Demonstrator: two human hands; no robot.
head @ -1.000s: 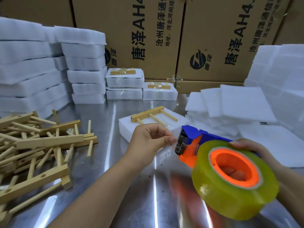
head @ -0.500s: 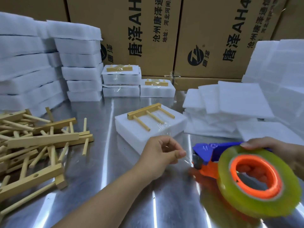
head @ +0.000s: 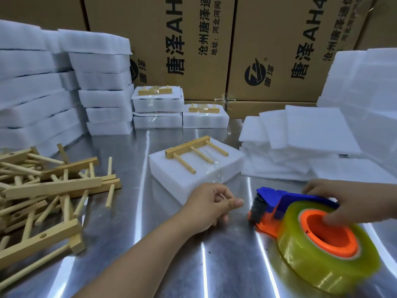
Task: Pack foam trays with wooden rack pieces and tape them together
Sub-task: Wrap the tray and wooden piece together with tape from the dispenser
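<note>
One foam tray (head: 184,179) sits mid-frame on the steel table (head: 133,244), w/ a wooden rack piece (head: 194,152) lying flat on top: a bar w/ three pegs pointing toward the lower right. Crinkled clear tape (head: 214,174) shows over the tray's near corner. L hand (head: 211,208) is just below that corner, fingers curled, thumb tip pressed to the index finger; can't tell if any film is btw them. R hand (head: 348,203), lower right and blurred, grips the tape dispenser (head: 285,203) (blue and orange), fingers over its blue top and one digit across the orange hub. The yellowish tape roll (head: 322,267) is nearest the camera, low at the table. Loose rack pieces (head: 49,188) are heaped at left. Two stacks of taped packs (head: 158,108) stand at back ctr, tall foam stacks (head: 32,93) upper left, foam sheets (head: 318,130) at right, printed cardboard boxes (head: 154,22) behind.
</note>
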